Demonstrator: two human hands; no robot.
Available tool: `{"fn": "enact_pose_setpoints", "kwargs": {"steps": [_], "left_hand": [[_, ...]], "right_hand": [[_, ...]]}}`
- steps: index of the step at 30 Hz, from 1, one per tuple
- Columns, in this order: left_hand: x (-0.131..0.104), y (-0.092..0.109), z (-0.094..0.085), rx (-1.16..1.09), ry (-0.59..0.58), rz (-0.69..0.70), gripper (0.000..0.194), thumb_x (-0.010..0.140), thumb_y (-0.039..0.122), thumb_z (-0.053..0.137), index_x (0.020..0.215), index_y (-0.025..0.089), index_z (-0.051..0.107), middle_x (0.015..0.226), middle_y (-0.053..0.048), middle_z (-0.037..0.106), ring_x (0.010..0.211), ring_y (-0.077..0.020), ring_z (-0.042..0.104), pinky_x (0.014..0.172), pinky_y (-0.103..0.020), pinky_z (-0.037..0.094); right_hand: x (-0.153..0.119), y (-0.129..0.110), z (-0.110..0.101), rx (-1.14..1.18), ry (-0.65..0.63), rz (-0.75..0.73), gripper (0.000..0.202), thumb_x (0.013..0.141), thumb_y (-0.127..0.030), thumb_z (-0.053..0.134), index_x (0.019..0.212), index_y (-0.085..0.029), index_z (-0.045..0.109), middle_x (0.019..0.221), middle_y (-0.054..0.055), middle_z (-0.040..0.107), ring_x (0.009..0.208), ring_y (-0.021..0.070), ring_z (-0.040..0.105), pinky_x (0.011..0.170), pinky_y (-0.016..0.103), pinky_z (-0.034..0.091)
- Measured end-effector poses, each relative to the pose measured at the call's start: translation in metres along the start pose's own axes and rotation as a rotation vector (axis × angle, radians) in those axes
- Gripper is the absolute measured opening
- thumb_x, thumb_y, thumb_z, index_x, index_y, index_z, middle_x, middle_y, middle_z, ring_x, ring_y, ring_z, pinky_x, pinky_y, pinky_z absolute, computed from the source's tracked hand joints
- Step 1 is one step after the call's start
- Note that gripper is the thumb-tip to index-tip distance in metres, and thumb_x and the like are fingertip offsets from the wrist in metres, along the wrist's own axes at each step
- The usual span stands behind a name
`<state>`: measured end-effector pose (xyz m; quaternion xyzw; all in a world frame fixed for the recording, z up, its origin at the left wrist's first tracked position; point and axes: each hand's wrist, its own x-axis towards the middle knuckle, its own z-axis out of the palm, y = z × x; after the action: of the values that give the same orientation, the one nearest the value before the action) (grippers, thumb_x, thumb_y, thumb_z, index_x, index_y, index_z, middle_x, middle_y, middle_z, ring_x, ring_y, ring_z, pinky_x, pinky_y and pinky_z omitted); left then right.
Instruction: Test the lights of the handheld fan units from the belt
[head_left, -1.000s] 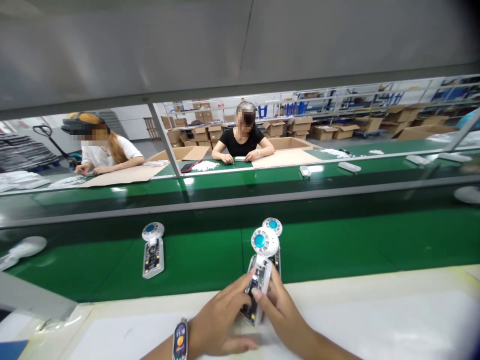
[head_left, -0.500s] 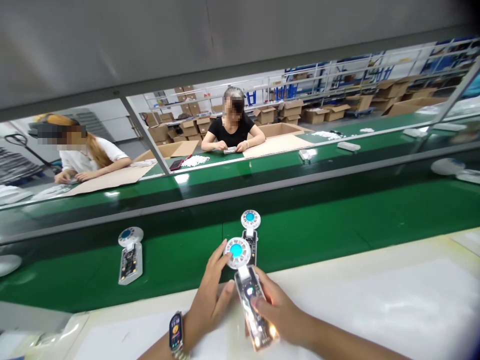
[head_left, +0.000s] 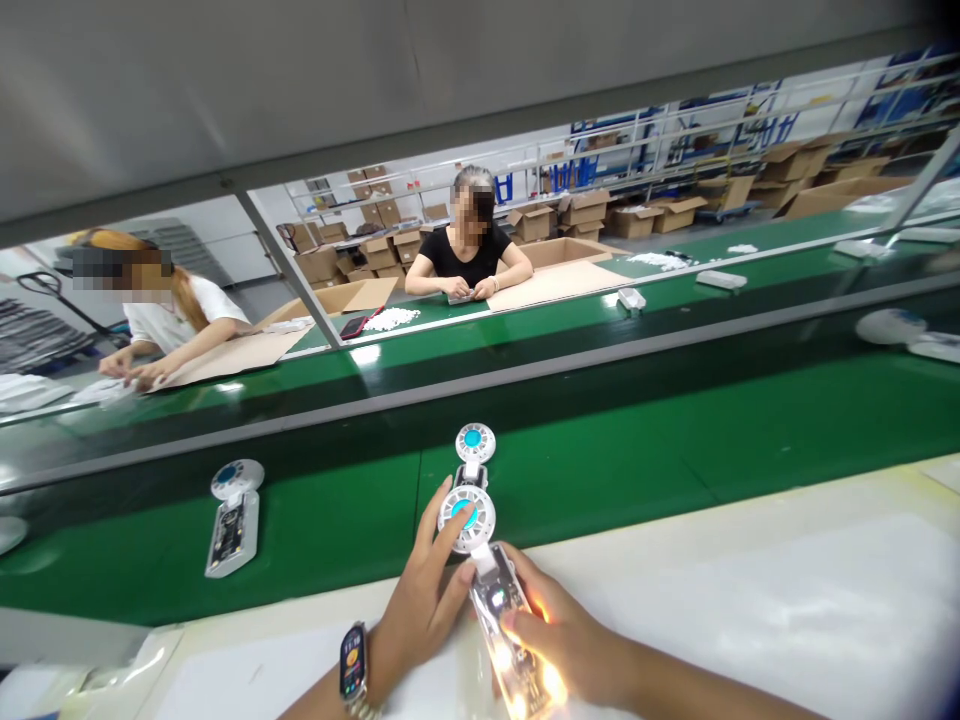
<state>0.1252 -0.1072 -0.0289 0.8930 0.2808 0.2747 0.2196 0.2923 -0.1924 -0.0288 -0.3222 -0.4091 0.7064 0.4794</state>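
Function check judged in hand: clear-bodied handheld fan with white round head (head_left: 491, 590) is held lit over the white tabletop (head_left: 750, 600) edge. Handle gripped by right hand (head_left: 562, 635); left hand (head_left: 424, 600), fingers extended, touches the head. Steady hold needed next.

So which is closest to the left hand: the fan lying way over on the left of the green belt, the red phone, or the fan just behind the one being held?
From the left hand:
1. Fan just behind the held one, on the green belt straight ahead.
2. Fan lying alone, far left on the belt.
3. Red phone, across on the far bench.
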Motion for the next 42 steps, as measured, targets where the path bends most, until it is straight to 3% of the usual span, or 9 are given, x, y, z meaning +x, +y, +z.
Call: {"fn": "enact_pose_setpoints", "kwargs": {"steps": [8,15,21,35,42], "left_hand": [[0.0,-0.002,0.001,0.0,0.017,0.031,0.045,0.091,0.028,0.032,0.135,0.025,0.025,0.147,-0.009,0.006,0.134,-0.0278,0.016,0.105,-0.045,0.025],[0.0,-0.003,-0.001,0.038,-0.012,-0.003,0.046,0.091,0.026,0.032,0.136,0.026,0.023,0.148,-0.009,0.008,0.134,-0.0284,0.013,0.106,-0.05,0.022],[0.0,-0.002,-0.001,0.061,-0.043,-0.008,0.047,0.091,0.024,0.032,0.137,0.026,0.021,0.148,-0.009,0.007,0.135,-0.0296,0.011,0.105,-0.053,0.021],[0.001,-0.002,-0.002,0.07,-0.055,-0.025,0.047,0.091,0.024,0.033,0.137,0.026,0.022,0.149,-0.008,0.001,0.134,-0.0275,0.015,0.105,-0.046,0.026],[0.001,-0.002,-0.001,0.068,-0.031,-0.014,0.048,0.09,0.025,0.036,0.137,0.025,0.025,0.148,-0.01,0.011,0.133,-0.03,0.02,0.103,-0.047,0.031]], "right_hand": [[0.003,0.017,-0.004,0.176,-0.038,0.052,0.066,0.076,-0.037,0.062,0.13,-0.028,0.024,0.097,0.004,0.054,0.058,0.014,0.063,0.058,0.032,0.05],[0.002,0.009,-0.007,0.149,-0.13,0.02,0.061,0.074,-0.036,0.066,0.123,-0.025,0.032,0.1,0.003,0.051,0.066,0.0158,0.065,0.06,0.031,0.052],[-0.001,0.002,-0.005,0.058,-0.131,0.026,0.064,0.074,-0.043,0.064,0.123,-0.023,0.028,0.094,0.004,0.052,0.067,0.0173,0.065,0.064,0.035,0.051],[0.001,0.002,-0.005,0.06,-0.135,-0.016,0.058,0.077,-0.04,0.063,0.121,-0.023,0.03,0.1,0.006,0.051,0.067,0.0148,0.064,0.064,0.033,0.05],[0.0,0.004,-0.007,0.057,-0.152,-0.022,0.059,0.076,-0.041,0.063,0.121,-0.023,0.03,0.097,0.005,0.053,0.068,0.016,0.064,0.063,0.032,0.05]]}}
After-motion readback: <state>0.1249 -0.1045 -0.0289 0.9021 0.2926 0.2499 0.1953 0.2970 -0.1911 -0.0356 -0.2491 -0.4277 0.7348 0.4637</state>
